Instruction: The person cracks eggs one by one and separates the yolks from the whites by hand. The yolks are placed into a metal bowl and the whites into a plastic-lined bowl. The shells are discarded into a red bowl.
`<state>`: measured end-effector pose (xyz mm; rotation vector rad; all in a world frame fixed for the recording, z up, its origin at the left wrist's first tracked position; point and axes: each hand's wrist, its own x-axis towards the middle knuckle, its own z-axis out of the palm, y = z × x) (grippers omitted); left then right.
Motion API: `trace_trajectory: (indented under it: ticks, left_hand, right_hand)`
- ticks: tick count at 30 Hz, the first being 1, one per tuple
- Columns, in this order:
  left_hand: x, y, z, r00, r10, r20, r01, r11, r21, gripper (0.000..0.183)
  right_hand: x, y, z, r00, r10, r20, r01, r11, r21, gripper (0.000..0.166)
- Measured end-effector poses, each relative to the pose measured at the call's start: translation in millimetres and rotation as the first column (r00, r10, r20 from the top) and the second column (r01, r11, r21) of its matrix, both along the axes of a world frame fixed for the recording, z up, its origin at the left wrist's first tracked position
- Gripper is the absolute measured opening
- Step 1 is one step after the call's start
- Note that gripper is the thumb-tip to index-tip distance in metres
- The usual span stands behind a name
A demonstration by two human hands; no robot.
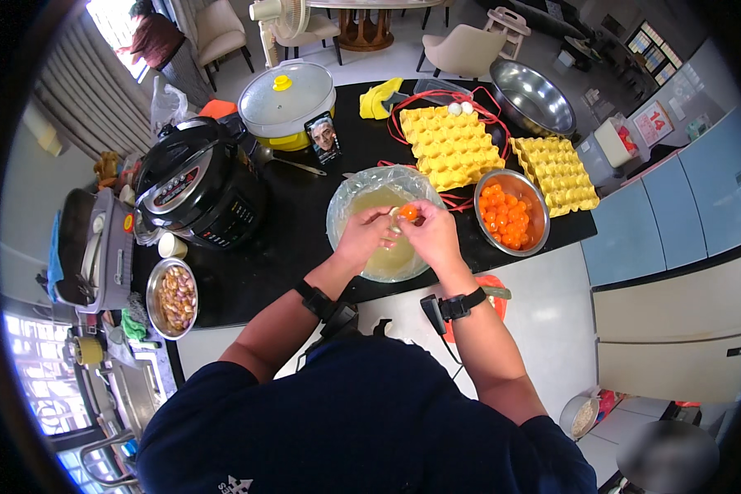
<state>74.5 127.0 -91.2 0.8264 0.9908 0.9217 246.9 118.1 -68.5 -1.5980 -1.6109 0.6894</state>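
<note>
My left hand (pixel 365 237) and my right hand (pixel 433 233) meet over a wide bowl (pixel 339 254) lined with clear plastic film. Cloudy, pale yellow egg white (pixel 395 264) fills its lower part. Between the hands is a piece of pale eggshell (pixel 396 221), gripped by my left fingers. Right beside it, a round orange egg yolk (pixel 409 212) sits at the fingertips of my right hand; whether shell lies under it is hidden. To the right stands a steel bowl (pixel 544 230) of many orange egg yolks (pixel 503 213).
Yellow egg trays (pixel 454 145) (pixel 556 176) lie beyond, one bearing two white eggs (pixel 460 108). A large steel basin (pixel 534 96) is behind. Leftward are a pressure cooker (pixel 200 185), a lidded electric pan (pixel 287 99), a phone (pixel 323 137), a spoon (pixel 299 165) and a bowl of shallots (pixel 173 298).
</note>
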Motion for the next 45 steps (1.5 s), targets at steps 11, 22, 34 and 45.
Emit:
trace_trajectory:
  ticks: [11, 22, 34, 45]
  left_hand:
    - [-1.1, 4.8, -2.5, 0.998, 0.002, 0.065, 0.001, 0.999, -0.051, 0.042]
    - [-7.9, 3.3, 3.6, 0.994, -0.015, 0.107, 0.019, 0.999, -0.036, 0.041]
    - [-22.6, 21.2, -13.5, 1.0, -0.024, 0.002, 0.023, 0.989, 0.144, 0.039]
    - [-60.8, 14.5, 28.0, 0.985, 0.153, 0.078, -0.16, 0.983, 0.091, 0.035]
  right_hand:
    - [31.1, 19.9, -4.3, 0.996, -0.045, -0.079, 0.056, 0.988, 0.142, 0.027]
    - [229.2, 29.4, -59.4, 0.789, -0.53, -0.31, 0.532, 0.843, -0.087, 0.024]
    - [210.0, 4.9, 42.4, 0.734, -0.488, -0.473, 0.462, 0.869, -0.179, 0.022]
    - [50.6, 46.8, 31.4, 0.893, 0.352, 0.281, -0.288, 0.926, -0.243, 0.043]
